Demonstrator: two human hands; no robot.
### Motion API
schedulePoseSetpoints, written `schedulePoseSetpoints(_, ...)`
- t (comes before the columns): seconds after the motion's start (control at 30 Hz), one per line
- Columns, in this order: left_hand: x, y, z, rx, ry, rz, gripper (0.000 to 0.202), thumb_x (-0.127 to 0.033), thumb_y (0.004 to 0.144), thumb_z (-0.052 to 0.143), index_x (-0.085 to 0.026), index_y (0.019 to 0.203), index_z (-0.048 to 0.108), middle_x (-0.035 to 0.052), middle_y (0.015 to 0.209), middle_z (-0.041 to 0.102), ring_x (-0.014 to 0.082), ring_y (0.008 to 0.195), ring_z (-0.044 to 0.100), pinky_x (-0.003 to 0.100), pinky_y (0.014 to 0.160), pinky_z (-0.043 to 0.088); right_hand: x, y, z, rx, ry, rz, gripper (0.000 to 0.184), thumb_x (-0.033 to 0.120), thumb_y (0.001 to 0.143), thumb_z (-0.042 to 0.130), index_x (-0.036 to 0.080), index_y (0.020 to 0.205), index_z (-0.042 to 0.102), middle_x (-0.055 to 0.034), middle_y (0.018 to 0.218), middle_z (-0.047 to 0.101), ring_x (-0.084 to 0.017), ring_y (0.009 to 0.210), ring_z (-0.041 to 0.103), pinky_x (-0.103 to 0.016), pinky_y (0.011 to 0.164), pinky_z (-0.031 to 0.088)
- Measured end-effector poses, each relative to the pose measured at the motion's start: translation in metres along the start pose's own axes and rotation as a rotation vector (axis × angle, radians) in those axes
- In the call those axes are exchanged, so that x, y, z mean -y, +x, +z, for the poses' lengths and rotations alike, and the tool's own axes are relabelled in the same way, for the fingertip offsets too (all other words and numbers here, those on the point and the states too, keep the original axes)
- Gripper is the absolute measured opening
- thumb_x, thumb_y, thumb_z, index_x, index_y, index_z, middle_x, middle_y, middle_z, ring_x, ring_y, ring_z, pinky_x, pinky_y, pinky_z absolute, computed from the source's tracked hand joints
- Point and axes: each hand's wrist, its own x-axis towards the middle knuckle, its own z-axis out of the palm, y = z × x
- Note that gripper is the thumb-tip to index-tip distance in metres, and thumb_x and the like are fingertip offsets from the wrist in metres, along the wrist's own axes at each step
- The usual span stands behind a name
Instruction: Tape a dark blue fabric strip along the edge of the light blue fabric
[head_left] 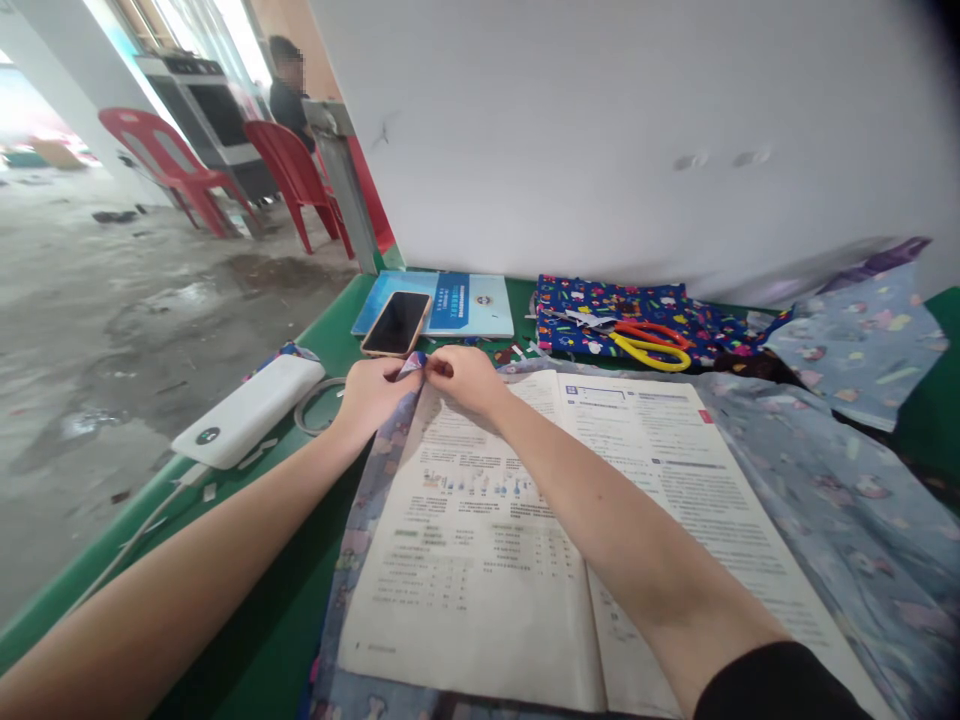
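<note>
An open workbook lies on blue-grey patterned fabric, which sticks out past its left and right sides. At the page's top left corner, my left hand pinches a folded edge of that fabric between thumb and finger. Right beside it, my right hand has its fingers curled together at the same corner. Whether those fingers grip the fabric or the page is hidden. Just beyond my hands rests a phone, partly on a blue booklet.
Scissors with red and yellow handles lie on folded dark blue fabric. A white power bank with a cable sits near the green table's left edge. A white panel stands behind. Red chairs and a seated person are farther off.
</note>
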Motion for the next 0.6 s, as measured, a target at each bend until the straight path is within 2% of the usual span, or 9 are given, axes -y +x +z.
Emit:
schedulePoseSetpoints(0.2, -0.0042, 0.0, 0.0016, -0.022, -0.003, -0.005, 0.034, -0.044, 0.076, 0.058, -0.015, 0.062, 0.066, -0.0018, 0.054, 0.047, 0.0116, 0.055, 0.041, 0.025, 0.052, 0.027, -0.0005, 0.0012, 0.001, -0.029, 0.018, 0.002, 0.01, 0.024, 0.081, 0.059, 0.017, 0.08, 0.067, -0.0023, 0.082, 0.066, -0.015, 0.074, 0.056, -0.024, 0.067, 0.036)
schedulePoseSetpoints(0.6, -0.0075, -0.0006, 0.0026, -0.031, -0.003, -0.037, 0.028, -0.041, 0.075, 0.057, -0.015, 0.065, 0.065, -0.001, 0.054, 0.054, 0.0141, 0.059, 0.047, 0.024, 0.051, 0.029, -0.0019, 0.0015, 0.0023, -0.046, 0.055, 0.013, 0.01, 0.025, 0.078, 0.059, 0.018, 0.078, 0.067, -0.0014, 0.08, 0.066, -0.015, 0.073, 0.055, -0.024, 0.066, 0.037)
